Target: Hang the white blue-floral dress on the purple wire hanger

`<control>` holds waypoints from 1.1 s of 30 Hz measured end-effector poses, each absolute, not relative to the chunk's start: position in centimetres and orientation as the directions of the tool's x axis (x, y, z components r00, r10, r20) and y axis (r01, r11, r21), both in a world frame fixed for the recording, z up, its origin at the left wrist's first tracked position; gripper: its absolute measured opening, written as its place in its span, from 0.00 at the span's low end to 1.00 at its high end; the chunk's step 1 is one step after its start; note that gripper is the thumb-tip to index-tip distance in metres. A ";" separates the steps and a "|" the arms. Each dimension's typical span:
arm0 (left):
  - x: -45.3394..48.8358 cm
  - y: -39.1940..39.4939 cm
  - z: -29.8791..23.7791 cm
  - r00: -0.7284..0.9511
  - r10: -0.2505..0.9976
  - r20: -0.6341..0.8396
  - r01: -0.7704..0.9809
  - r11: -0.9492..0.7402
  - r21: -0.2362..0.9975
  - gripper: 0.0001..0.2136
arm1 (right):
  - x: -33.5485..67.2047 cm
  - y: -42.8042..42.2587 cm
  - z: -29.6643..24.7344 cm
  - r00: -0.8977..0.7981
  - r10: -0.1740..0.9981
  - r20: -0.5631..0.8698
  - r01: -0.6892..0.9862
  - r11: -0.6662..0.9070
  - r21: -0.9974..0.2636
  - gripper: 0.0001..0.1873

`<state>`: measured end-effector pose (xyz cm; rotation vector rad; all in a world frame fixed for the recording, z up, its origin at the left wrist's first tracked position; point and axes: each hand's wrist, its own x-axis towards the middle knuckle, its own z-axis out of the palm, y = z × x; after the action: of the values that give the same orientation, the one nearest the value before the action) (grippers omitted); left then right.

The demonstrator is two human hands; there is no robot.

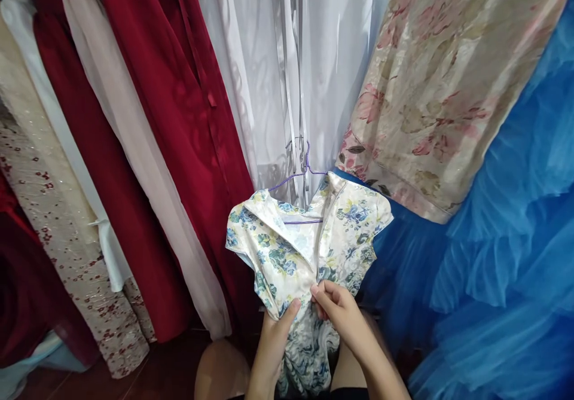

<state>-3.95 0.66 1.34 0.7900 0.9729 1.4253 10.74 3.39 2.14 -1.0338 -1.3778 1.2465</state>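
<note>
A white floral dress with blue and green flowers hangs from a purple hanger in front of me. Its neckline falls open in a V. Where the V ends, my right hand pinches the opening's edge between thumb and fingers; a zipper pull may be there, but it is too small to make out. My left hand grips the bodice lower on the left, thumb on top, its fingers hidden behind the fabric. Below my hands the skirt bunches between my knees.
Dark red, pale pink and sequined gowns hang at left. White fabric hangs behind the hanger. To the right are a beige floral garment and ruffled blue tulle. Dark floor shows at lower left.
</note>
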 end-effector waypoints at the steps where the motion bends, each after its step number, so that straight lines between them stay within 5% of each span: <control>1: -4.2 0.9 1.1 -0.127 0.989 -0.074 -0.424 0.014 0.906 0.29 | 10.8 3.3 2.3 -0.163 0.979 0.118 -0.051 0.112 -0.992 0.26; 5: -5.5 1.7 0.1 -0.416 0.907 -0.067 -0.303 -0.069 0.950 0.28 | 11.0 3.0 3.0 -0.126 0.988 0.088 -0.170 0.065 -0.983 0.25; 9: -5.8 1.6 0.1 -0.726 0.640 0.252 0.080 -0.285 0.955 0.22 | 10.8 2.7 3.6 -0.078 0.995 0.067 -0.169 0.053 -0.984 0.24; 11: -4.8 1.2 0.1 -0.608 0.719 0.337 0.168 -0.298 0.940 0.16 | 10.3 2.5 3.7 -0.099 0.992 0.079 -0.152 0.064 -0.986 0.23; 15: -1.9 1.0 -0.5 -0.244 0.934 0.262 0.085 -0.248 0.965 0.16 | 9.5 2.1 4.1 -0.176 0.978 0.113 -0.120 0.093 -0.988 0.19; 19: -0.6 1.3 -0.9 -0.238 0.912 0.335 0.098 -0.320 0.942 0.08 | 9.6 1.8 4.3 -0.162 0.984 0.069 -0.138 0.046 -0.989 0.21; 24: -1.3 1.1 -0.6 -0.109 0.875 0.472 0.232 -0.439 0.868 0.12 | 10.5 2.8 5.0 -0.071 0.994 -0.089 -0.289 -0.106 -0.951 0.21; 33: -2.7 0.4 -1.1 0.024 0.850 0.526 0.420 -0.486 0.766 0.10 | 12.0 11.8 17.0 -0.111 0.991 0.073 -0.478 0.011 -0.878 0.14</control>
<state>-2.67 0.38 -1.10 1.9099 1.2911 1.4575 11.97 11.84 16.96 -0.7418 -0.9396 1.4620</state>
